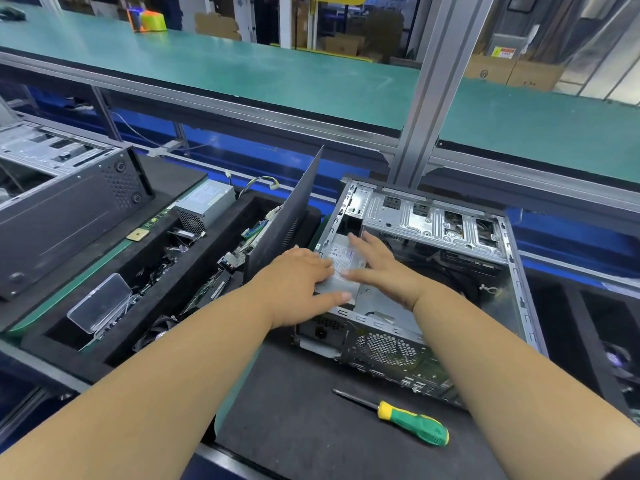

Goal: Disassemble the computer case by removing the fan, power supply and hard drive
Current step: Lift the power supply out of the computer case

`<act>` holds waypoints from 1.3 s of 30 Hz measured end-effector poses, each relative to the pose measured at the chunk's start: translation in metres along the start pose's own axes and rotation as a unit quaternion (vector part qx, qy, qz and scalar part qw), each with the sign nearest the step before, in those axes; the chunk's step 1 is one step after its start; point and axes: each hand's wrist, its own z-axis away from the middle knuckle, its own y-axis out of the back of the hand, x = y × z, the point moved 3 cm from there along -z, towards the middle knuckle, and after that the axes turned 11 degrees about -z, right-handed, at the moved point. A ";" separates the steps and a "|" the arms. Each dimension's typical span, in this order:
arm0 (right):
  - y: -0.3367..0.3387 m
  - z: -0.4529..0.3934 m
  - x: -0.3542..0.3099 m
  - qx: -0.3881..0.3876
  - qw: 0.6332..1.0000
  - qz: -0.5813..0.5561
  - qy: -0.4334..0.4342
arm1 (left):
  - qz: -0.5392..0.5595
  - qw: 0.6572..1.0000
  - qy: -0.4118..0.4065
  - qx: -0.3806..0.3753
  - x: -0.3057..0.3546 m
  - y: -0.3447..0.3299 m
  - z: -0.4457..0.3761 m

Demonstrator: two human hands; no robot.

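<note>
An open metal computer case point(512, 271) lies on its side on a dark mat. In its near left corner sits the grey power supply point(341, 259) with a white label on top. My left hand point(298, 285) rests flat on the power supply's left edge, fingers straight and thumb stretched along its near side. My right hand point(377, 265) lies flat on its top right, fingers straight and pointing away from me. A silver drive cage point(426, 220) spans the case's far side. The perforated fan grille point(384, 348) faces me on the rear panel. No fan shows behind it.
A green-handled screwdriver point(412, 422) lies on the mat in front of the case. The black side panel point(287, 216) leans upright left of the case. A black tray point(145, 271) to the left holds another power supply point(204, 206), boards, cables and a clear plastic box point(100, 303). Another case point(65, 216) sits far left.
</note>
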 end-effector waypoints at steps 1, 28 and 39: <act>0.001 0.002 0.004 0.019 0.998 -0.052 -0.008 | 0.005 1.000 0.006 0.005 -0.001 0.004 -0.003; 0.014 -0.033 0.039 0.015 0.959 -0.275 -0.059 | -0.033 0.993 -0.116 0.000 -0.008 0.003 -0.050; 0.019 -0.020 0.001 0.073 0.996 0.036 0.026 | 0.152 0.986 0.020 0.072 -0.020 -0.008 -0.040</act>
